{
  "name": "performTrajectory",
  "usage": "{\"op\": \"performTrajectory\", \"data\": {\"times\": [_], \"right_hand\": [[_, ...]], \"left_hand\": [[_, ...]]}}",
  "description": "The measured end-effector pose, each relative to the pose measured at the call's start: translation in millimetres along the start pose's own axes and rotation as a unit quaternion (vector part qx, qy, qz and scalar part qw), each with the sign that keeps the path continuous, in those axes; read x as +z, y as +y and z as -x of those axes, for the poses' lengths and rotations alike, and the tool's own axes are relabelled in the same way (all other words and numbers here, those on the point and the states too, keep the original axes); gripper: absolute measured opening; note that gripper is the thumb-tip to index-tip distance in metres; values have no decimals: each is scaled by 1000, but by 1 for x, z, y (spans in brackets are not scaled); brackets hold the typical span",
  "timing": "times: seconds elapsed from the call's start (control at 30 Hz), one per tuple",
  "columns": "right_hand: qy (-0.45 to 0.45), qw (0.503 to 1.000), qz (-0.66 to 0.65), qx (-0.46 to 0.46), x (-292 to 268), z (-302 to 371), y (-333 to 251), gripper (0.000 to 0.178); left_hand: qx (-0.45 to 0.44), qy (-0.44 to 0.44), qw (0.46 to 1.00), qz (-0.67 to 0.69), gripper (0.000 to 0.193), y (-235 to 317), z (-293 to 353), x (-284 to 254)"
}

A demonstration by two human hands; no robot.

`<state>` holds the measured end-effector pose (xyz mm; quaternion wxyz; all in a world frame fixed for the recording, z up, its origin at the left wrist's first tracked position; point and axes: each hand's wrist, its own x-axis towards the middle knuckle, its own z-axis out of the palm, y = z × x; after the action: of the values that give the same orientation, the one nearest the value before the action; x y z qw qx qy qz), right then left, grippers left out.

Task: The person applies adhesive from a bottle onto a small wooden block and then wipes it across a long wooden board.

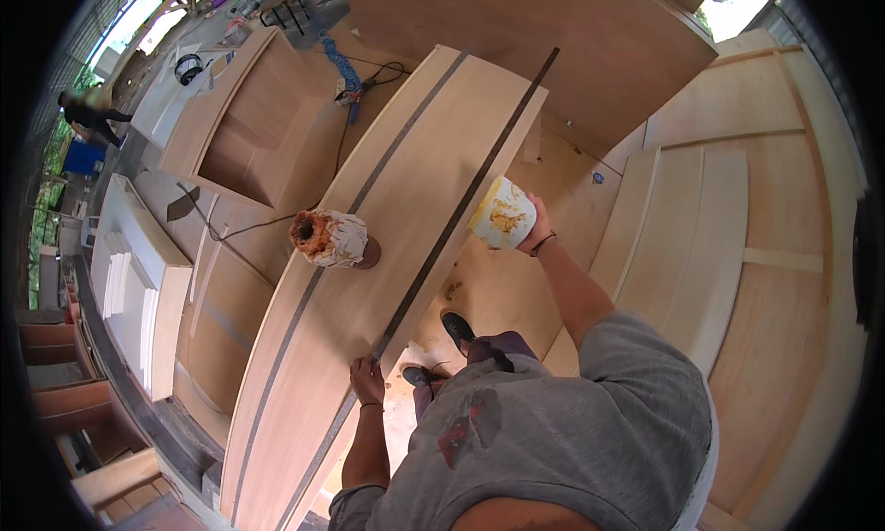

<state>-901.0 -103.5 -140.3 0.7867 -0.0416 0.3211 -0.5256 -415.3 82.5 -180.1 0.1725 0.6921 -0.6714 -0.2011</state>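
A long pale wood panel stretches in front of me, with two dark strips running along it. My left hand is at the near strip, fingers pressed together and pointing down at it; whatever they hold is too small to make out. Beyond that hand the strip looks dark brown, and nearer me it is grey. At the panel's right edge my right hand grips a white tub smeared with yellow-brown, tilted to the left. A can crusted with white and reddish-brown residue lies on the panel by the far strip.
An open wooden cabinet box stands left of the panel, near a white-topped cabinet. Cables and a blue cord lie behind. Large boards lean at right, a brown sheet ahead. A person is far left.
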Motion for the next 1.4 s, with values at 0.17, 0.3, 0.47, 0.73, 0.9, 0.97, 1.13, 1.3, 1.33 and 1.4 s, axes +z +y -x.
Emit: {"op": "performTrajectory", "data": {"times": [0.17,0.3,0.47,0.73,0.9,0.97,1.13,1.3,1.33,1.4], "right_hand": [[-47,999,1,28,1,-2,29,73],[-63,997,-7,34,15,-6,50,72],[-50,998,6,36,10,-10,49,73],[-66,997,19,32,25,-19,42,74],[-71,996,43,18,22,3,41,82],[15,993,115,2,45,16,49,86],[-84,986,129,66,35,20,55,85],[-231,954,123,145,47,19,38,89],[-214,958,115,153,47,19,40,91],[-133,972,141,133,55,28,42,92]], "left_hand": [[10,-29,996,85,25,3,-1,-13],[-8,-51,995,90,24,10,2,-20],[5,-43,997,59,25,15,4,-4],[20,32,999,24,30,11,-2,13],[-27,43,998,39,28,8,-4,21],[-35,59,997,24,26,3,1,32],[-106,15,994,-36,26,28,-3,48],[-102,34,994,-13,30,63,-11,39],[-97,29,995,-3,31,62,-6,41],[-85,33,996,-6,38,64,0,43]]}}
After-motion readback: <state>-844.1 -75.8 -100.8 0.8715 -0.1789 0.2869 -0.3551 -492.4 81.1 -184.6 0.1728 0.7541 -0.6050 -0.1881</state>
